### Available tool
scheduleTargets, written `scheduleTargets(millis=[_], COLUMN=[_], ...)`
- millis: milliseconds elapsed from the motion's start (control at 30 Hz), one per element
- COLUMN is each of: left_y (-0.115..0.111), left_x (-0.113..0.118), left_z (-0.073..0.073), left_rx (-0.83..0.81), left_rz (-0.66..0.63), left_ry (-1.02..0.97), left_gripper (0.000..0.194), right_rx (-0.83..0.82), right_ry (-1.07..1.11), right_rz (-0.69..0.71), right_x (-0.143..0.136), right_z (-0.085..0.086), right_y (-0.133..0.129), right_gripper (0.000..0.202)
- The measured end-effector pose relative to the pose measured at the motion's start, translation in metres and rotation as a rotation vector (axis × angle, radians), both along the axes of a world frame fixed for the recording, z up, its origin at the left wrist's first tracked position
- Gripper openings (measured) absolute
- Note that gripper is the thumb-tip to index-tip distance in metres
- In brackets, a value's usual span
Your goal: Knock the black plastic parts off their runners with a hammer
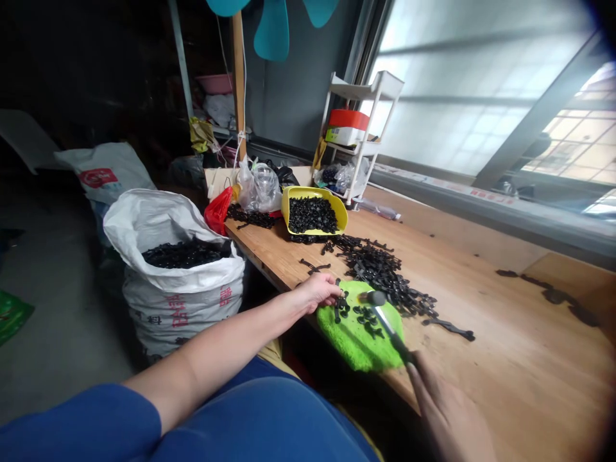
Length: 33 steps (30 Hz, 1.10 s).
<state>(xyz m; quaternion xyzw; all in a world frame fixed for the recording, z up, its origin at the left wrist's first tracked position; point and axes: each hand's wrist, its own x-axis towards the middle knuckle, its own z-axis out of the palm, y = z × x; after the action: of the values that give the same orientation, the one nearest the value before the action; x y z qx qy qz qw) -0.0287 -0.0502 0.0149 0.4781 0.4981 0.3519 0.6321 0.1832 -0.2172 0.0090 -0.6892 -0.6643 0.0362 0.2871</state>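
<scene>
Strip [343,308] and hammer [387,324] held over mat [356,350]
The strip is pinched by the left hand [322,292], seemingly for steadiness; the hammer is clasped by the right hand [445,401].

White rack [391,83] near the window [443,96], teal fan blades [272,33], pink basin [214,83] beside a wooden post [239,83]

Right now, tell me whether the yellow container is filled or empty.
Filled: black pieces spread across the yellow container, below its rim; their depth I cannot tell.
</scene>
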Motion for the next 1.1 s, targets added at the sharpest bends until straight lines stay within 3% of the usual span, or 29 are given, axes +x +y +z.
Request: scheduleTargets(millis=[200, 367, 500, 667, 800, 1100], left_y=[0.004, 0.007, 0.01, 0.009, 0.006, 0.01], left_x=[0.002, 0.004, 0.005, 0.007, 0.008, 0.003], left_z=[-0.005, -0.006, -0.009, -0.011, -0.008, -0.003], left_rx=[0.044, 0.068, 0.082, 0.106, 0.122, -0.025], left_rz=[-0.002, -0.004, -0.014, -0.003, 0.014, -0.002], left_ry=[-0.007, -0.015, -0.023, -0.031, -0.058, -0.076], left_gripper=[0.022, 0.023, 0.026, 0.026, 0.025, 0.015], right_rx=[-0.036, -0.194, -0.13, -0.17, -0.07, -0.07], right_ry=[0.093, 0.119, 0.129, 0.09, 0.173, 0.41], right_rz=[0.021, 0.103, 0.03, 0.046, 0.028, 0.027], right_x=[-0.019, -0.017, -0.015, -0.017, -0.022, -0.018], right_z=[0.008, 0.013, 0.015, 0.011, 0.011, 0.004], right_y=[0.0, 0.006, 0.007, 0.006, 0.003, -0.012], right_gripper=[0.041, 0.038, 0.04, 0.038, 0.039, 0.031])
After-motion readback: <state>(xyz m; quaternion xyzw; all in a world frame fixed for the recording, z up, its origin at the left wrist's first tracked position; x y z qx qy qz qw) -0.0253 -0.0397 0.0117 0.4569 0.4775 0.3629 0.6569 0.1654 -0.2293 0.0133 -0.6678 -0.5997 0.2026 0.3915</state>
